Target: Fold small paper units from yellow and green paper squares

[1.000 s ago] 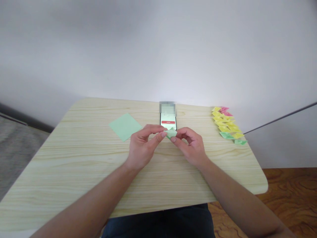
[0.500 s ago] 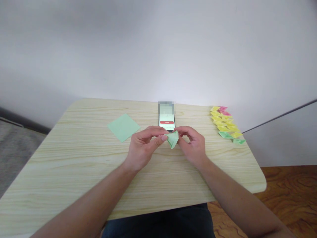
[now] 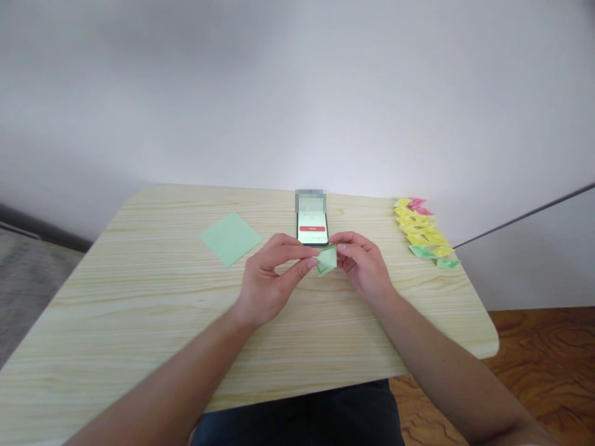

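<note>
A small piece of folded green paper (image 3: 327,261) is held between my two hands, just in front of the phone. My left hand (image 3: 274,272) pinches its left corner with thumb and index finger. On the other side, my right hand (image 3: 365,263) grips the upper right edge between thumb and fingers. Some of the right fingers are hidden behind the paper. Left of my left hand, a flat square sheet of green paper (image 3: 231,239) lies on the table.
A phone (image 3: 312,229) with a lit screen stands at the table's back edge by the wall. Several folded paper pieces, yellow (image 3: 428,237), pink (image 3: 417,203) and green (image 3: 448,264), sit in rows along the right side of the wood-grain table (image 3: 297,334).
The folded green paper has turned between my fingers and now shows a different face. My right thumb has moved up onto its upper right corner. My left hand keeps its pinch.
</note>
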The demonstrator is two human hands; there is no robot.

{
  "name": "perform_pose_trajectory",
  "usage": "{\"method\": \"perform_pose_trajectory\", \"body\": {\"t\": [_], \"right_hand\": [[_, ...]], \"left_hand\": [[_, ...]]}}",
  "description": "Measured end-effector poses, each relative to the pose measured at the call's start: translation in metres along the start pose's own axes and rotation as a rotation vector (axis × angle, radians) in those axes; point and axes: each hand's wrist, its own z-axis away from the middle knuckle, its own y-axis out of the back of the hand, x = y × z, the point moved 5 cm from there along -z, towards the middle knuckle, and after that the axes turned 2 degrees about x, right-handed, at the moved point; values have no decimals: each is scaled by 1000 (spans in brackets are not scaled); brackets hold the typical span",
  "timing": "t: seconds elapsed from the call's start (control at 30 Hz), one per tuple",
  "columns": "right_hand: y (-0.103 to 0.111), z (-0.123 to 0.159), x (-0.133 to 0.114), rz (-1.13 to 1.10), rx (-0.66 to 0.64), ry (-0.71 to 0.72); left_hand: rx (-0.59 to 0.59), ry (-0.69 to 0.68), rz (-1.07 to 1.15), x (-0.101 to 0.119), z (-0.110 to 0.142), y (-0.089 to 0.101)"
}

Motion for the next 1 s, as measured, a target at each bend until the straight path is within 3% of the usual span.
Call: {"method": "perform_pose_trajectory", "body": {"t": [0.47, 1.0], "right_hand": [[3, -1, -1, -26, 71, -52], [1, 0, 0, -30, 50, -79]], "left_hand": [[-103, -359, -277, 18, 4, -6], [-166, -469, -401, 14, 10, -8]]}}
